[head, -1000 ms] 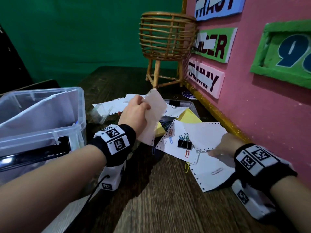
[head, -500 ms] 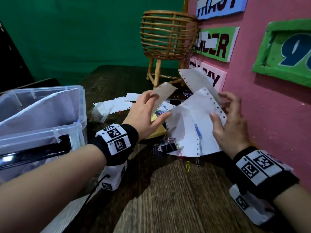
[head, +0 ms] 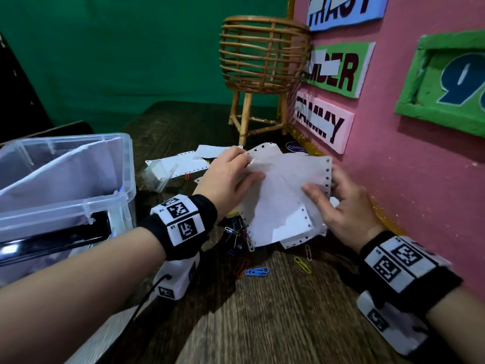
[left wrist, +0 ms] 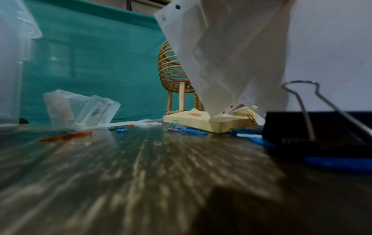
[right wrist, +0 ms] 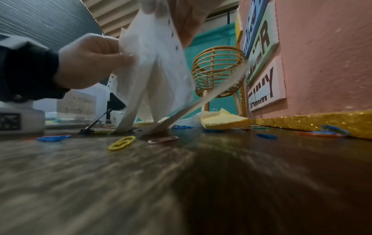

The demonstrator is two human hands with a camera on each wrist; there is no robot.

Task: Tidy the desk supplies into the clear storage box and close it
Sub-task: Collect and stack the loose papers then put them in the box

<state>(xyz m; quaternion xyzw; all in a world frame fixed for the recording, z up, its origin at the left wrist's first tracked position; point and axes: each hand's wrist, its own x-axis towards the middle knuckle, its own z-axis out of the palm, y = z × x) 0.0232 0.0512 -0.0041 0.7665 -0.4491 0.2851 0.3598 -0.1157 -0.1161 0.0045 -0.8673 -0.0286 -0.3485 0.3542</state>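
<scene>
- The box (head: 78,195) stands open at the left of the worktop (head: 262,311), some paper already inside.
- Both hands gather loose sheets (head: 278,195) above the worktop's middle: the left hand (head: 225,179) pinches their left edge, the right hand (head: 341,206) grips the right edge.
- Judged step: collecting papers; next, carry the bundle left into the box.
- Clips (head: 257,271), a binder clip (left wrist: 314,127) and a notepad (left wrist: 209,122) still lie loose.

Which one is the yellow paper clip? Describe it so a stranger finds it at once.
Start at the sheets of paper held in both hands above the wooden desk. Just below their right corner lie two loose clips. The yellow paper clip is the nearer, beside a silver clip; a blue clip lies further left.
</scene>
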